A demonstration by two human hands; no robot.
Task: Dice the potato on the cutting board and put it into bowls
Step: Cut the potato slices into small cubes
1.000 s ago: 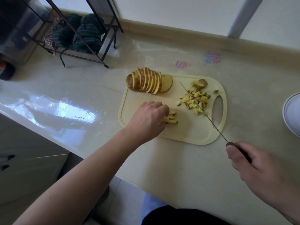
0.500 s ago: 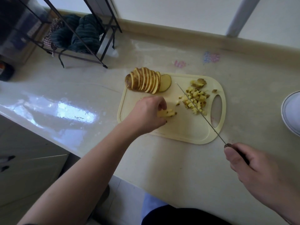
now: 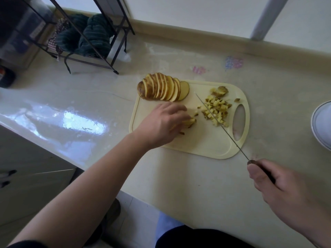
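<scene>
A pale yellow cutting board (image 3: 206,145) lies on the counter. At its far left corner stands a sliced potato (image 3: 162,89), its slices leaning together. A heap of diced potato (image 3: 215,109) lies near the board's handle hole. My left hand (image 3: 161,125) rests on the board's middle, its fingers curled on a small bundle of potato strips (image 3: 189,122). My right hand (image 3: 286,190), off the board at the near right, grips the dark handle of a thin knife (image 3: 223,127). Its blade slants over the diced heap.
A white bowl's rim (image 3: 320,126) shows at the right edge. A black wire rack (image 3: 86,36) with dark green cloths stands at the back left. The counter's front edge runs diagonally at the left, with cabinets below.
My left hand lifted and regathered the potato strips, turning them a little on the board. The knife hand has hardly moved.
</scene>
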